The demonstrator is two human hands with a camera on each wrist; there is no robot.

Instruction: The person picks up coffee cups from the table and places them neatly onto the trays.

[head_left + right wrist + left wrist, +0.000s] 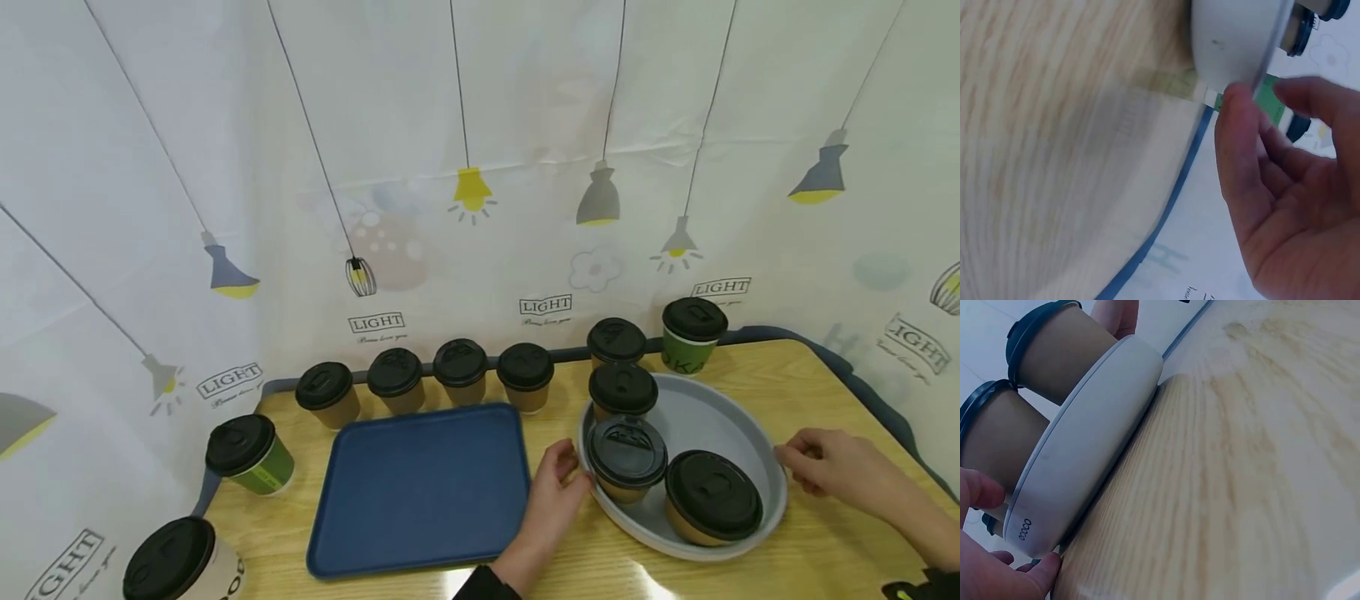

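A round grey tray (701,417) with a raised rim holds several-ounce paper cups with black lids: one (712,500) at the front, one (627,458) at the left and one (622,389) behind it. My left hand (553,500) grips the tray's left side, with fingers above and below its wall in the left wrist view. On the opposite side my right hand (843,467) pinches the rim between thumb and fingers. From the right wrist view, the tray wall (1238,44) reaches into the gap between them.
A blue rectangular tray (427,492) lies left of the round one. Several lidded brown cups (461,375) line the back edge. Green cups stand at the back right (690,337) and left (255,458), a white cup (187,562) at front left. A printed curtain (480,250) hangs behind.
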